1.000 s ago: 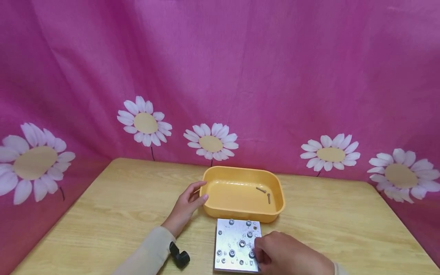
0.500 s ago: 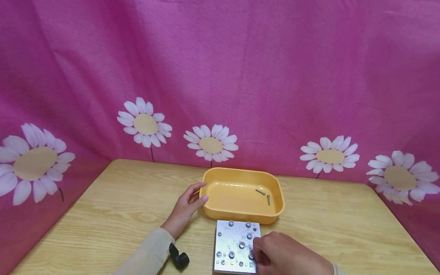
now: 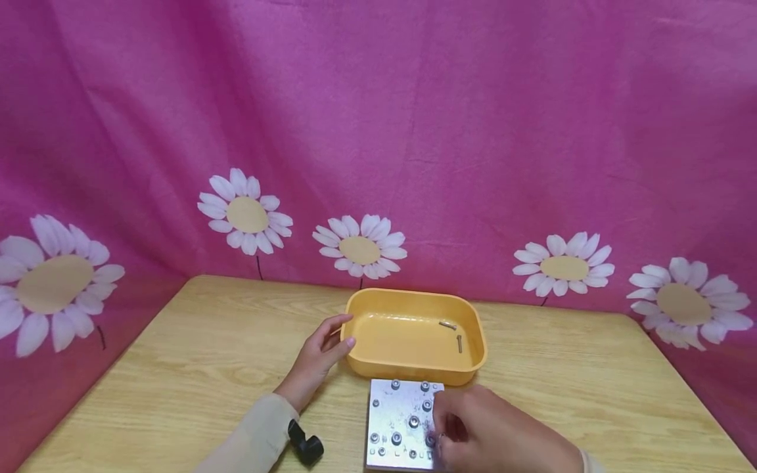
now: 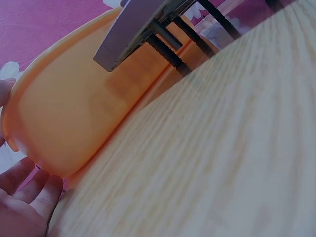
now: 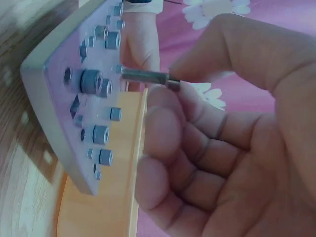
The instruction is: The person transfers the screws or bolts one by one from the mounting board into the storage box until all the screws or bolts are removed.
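Note:
A silver metal plate (image 3: 402, 420) carries several socket-head bolts; in the left wrist view, threaded shanks (image 4: 165, 52) stick out beneath it. My right hand (image 3: 491, 427) is over the plate's right edge. Between thumb and forefinger it pinches a slim bolt (image 5: 148, 76), whose far end points at the plate face; whether that end touches cannot be told. The other fingers (image 5: 165, 133) curl below. My left hand (image 3: 319, 358) grips the left end of a yellow plastic basin (image 3: 414, 368), thumb and forefinger at its rim. Two loose bolts (image 3: 459, 343) lie inside the basin.
The wooden table (image 3: 591, 387) bears everything. A black curved piece (image 3: 306, 447) is by the left sleeve (image 3: 260, 427). A pink curtain with daisies (image 3: 461, 131) hangs behind the table. The basin stands directly beyond the plate.
My right hand has shifted slightly away from me along the plate's right edge, and its fingers have changed position. My left hand keeps its hold on the basin.

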`<state>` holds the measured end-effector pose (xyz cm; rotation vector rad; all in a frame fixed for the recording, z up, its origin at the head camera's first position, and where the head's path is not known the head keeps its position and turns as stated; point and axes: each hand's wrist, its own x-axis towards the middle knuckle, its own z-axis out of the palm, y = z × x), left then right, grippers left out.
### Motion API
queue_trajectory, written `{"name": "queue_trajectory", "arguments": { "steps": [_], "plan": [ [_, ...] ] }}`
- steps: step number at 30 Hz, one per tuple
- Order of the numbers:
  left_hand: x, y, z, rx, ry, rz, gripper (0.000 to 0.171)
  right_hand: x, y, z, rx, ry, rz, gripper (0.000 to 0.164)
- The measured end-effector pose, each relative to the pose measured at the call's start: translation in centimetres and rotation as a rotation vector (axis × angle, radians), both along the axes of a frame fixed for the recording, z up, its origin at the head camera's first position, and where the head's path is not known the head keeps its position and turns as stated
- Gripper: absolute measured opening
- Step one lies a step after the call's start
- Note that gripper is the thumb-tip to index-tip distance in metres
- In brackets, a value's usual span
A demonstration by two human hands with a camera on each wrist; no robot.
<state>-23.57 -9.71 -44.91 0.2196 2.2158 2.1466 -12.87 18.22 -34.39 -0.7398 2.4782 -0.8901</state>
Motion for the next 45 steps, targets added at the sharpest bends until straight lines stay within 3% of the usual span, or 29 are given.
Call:
{"name": "queue_trajectory", "arguments": {
  "steps": [12,16,22,29,37,45],
  "plan": [
    [0.1,-0.1,0.0,-0.007,-0.003,-0.001,0.045,-2.4,1.4,-1.0,-0.261,0.422,0.075,0.032],
    [-0.1,-0.1,-0.1,-0.019,-0.006,0.003,0.045,-3.4,1.4,-0.9,-0.29,0.473,0.057,0.034],
    [0.0,-0.1,0.0,-0.018,-0.011,-0.003,0.048,-5.0,0.9,-0.8,-0.276,0.499,-0.049,0.028],
    [-0.1,-0.2,-0.1,-0.023,0.005,-0.007,0.054,-7.1,0.1,-1.1,-0.231,0.467,-0.194,0.014],
    [0.0,-0.2,-0.1,-0.022,-0.002,-0.006,0.053,-9.2,-0.7,-2.7,-0.155,0.474,-0.293,0.01],
    [0.0,-0.1,0.0,-0.025,-0.01,0.002,0.046,-10.6,-1.2,-4.3,-0.074,0.484,-0.314,0.011]
  ]
}}
